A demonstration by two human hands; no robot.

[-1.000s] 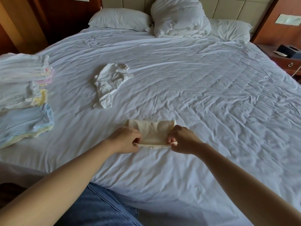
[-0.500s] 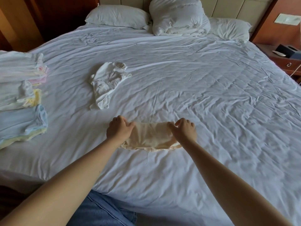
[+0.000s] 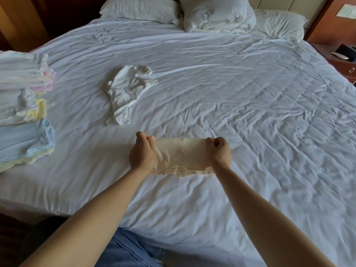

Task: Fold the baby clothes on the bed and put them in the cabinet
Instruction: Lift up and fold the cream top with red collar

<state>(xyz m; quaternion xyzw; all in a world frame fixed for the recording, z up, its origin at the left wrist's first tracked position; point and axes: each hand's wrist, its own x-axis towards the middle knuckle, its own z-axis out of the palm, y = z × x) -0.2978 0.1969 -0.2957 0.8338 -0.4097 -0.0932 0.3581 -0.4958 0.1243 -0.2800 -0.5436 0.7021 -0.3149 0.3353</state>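
Three folded stacks of baby clothes sit at the far left, all cut off by the picture's edge so their full width cannot be seen: a white-and-pink stack farthest back, a white-and-yellow stack in the middle, and a pale blue stack nearest, with yellow layers under it. All are thin, soft cloth with rounded folded edges. Well apart to their right, an unfolded white garment lies crumpled on the bed sheet, its outline hard to read beyond a gathered opening at the far end. Behind it a plump white pillow is clipped by the top edge, and at the bottom a patch of blue denim shows between the forearms. The left hand has its fingers curled over the far left corner of the cream garment and covers that end. This garment lies flat on the sheet near the bed's front edge, a sheer oblong with a wavy, frilled near hem. The right hand pinches its far right corner, knuckles bunched. Farther back sit a puffy bundled duvet and a second pillow. The white sheet is heavily creased on the right. A reddish wooden nightstand, partly cut off, holds a dark box that is too blurred to identify.
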